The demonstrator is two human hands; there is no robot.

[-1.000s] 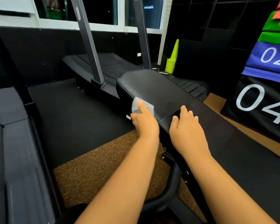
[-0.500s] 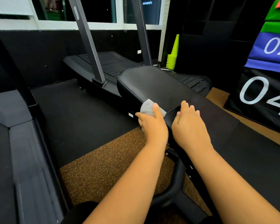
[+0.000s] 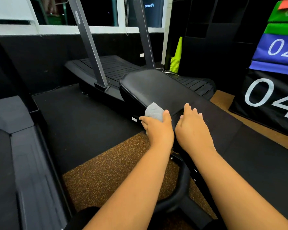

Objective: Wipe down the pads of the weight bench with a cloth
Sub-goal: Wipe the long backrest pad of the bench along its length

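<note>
The black padded bench pad (image 3: 156, 87) stretches away from me at the middle of the view. A small grey cloth (image 3: 153, 111) lies on the pad's near left edge, and my left hand (image 3: 158, 128) holds it against the pad's side. My right hand (image 3: 193, 128) rests flat on the pad just to the right, fingers straight, at the seam between two pads. The bench's black frame tube (image 3: 181, 188) curves down below my wrists.
A curved treadmill (image 3: 116, 67) with two grey uprights stands behind the bench. Stacked yellow-green cones (image 3: 176, 60) sit at the back. Numbered soft boxes (image 3: 273, 90) stand at the right. Another dark machine (image 3: 15, 163) fills the left side. Brown rubber flooring (image 3: 115, 171) lies below.
My left hand has slid the cloth toward me along the pad's left edge, closer to my right hand. The right hand has stayed on the pad.
</note>
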